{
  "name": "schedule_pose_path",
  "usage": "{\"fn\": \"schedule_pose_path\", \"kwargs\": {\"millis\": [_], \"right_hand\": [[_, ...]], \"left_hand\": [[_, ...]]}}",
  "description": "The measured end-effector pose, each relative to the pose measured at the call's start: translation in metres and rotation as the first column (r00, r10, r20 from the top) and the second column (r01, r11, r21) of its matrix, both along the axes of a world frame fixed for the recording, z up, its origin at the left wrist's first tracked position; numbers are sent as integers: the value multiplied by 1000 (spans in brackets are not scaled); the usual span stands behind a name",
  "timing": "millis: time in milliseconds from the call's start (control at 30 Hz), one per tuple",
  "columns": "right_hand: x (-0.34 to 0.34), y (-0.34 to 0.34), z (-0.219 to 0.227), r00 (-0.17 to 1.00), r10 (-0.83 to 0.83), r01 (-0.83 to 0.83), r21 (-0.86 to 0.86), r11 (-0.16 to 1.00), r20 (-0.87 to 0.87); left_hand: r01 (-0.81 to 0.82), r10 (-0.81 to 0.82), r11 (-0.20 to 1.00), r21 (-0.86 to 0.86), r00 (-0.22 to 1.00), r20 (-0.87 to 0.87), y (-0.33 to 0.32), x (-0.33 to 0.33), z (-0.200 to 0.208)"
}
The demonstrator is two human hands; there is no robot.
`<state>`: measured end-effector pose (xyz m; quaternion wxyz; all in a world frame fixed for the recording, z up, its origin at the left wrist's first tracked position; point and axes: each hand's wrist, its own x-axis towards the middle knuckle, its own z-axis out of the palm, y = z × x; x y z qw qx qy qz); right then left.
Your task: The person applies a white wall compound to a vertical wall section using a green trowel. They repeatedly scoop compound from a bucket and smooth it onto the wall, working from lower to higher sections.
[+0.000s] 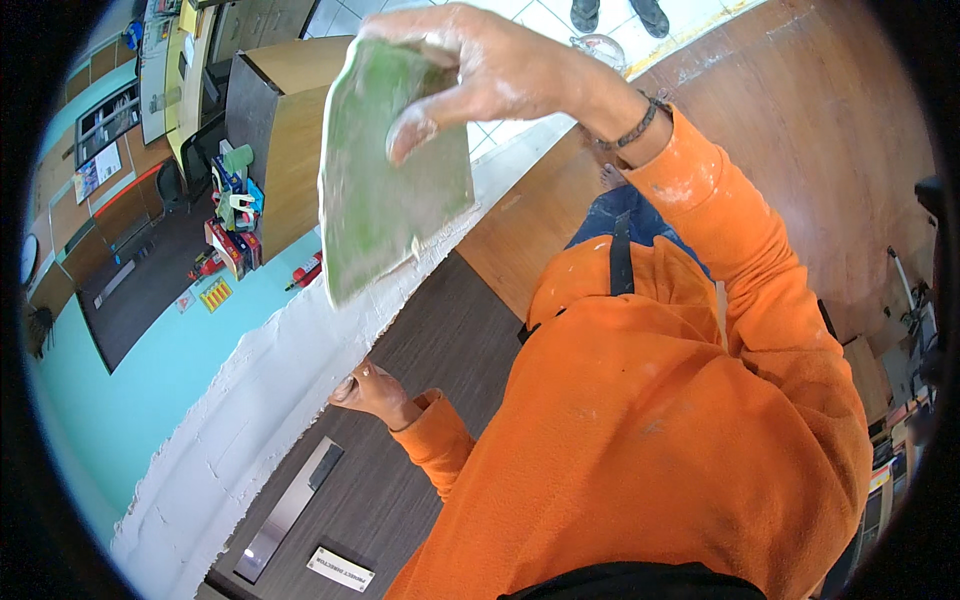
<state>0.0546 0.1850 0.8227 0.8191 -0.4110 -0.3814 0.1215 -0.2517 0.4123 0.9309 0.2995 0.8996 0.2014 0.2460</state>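
Observation:
My right hand [480, 75] grips a thin green plastering board [385, 190] by its upper edge, with the thumb pressed on its face. White plaster smears the board and rims its edges. The board stands over a long white plastered strip of wall [250, 430], its lower edge close to or against it; I cannot tell which. Lower down, my left hand [375, 392] is closed at the near edge of that strip. Its fingers are curled, and what they hold, if anything, is hidden. White dust marks the right hand and sleeve.
Beside the strip is a dark wood-grain door [410, 460] with a long metal handle plate [290, 510] and a small white sign [340, 568]. Beyond stand a turquoise wall [90, 420], a wooden cabinet [300, 130] and a fire extinguisher [306, 271]. Dark shoes [650, 17] lie on white tiles.

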Motion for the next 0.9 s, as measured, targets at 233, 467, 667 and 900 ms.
{"fn": "schedule_pose_path", "kwargs": {"millis": [233, 467, 667, 900], "right_hand": [[-7, 11, 23, 986, -12, 38, -155, 987, 164], [-1, 27, 16, 988, -37, 61, -156, 986, 152], [7, 11, 7, 978, -134, 154, -122, 980, 159], [-1, -10, 11, 996, -64, 59, 69, 996, 66]], "left_hand": [[-53, 51, 998, 38, 998, 46, 11, -7, -10], [-103, 99, 993, 65, 993, 66, 11, -10, -10], [67, -67, 997, -22, 998, 22, 0, 1, -1], [40, -40, 999, 0, 998, 39, -4, 5, -2]]}}
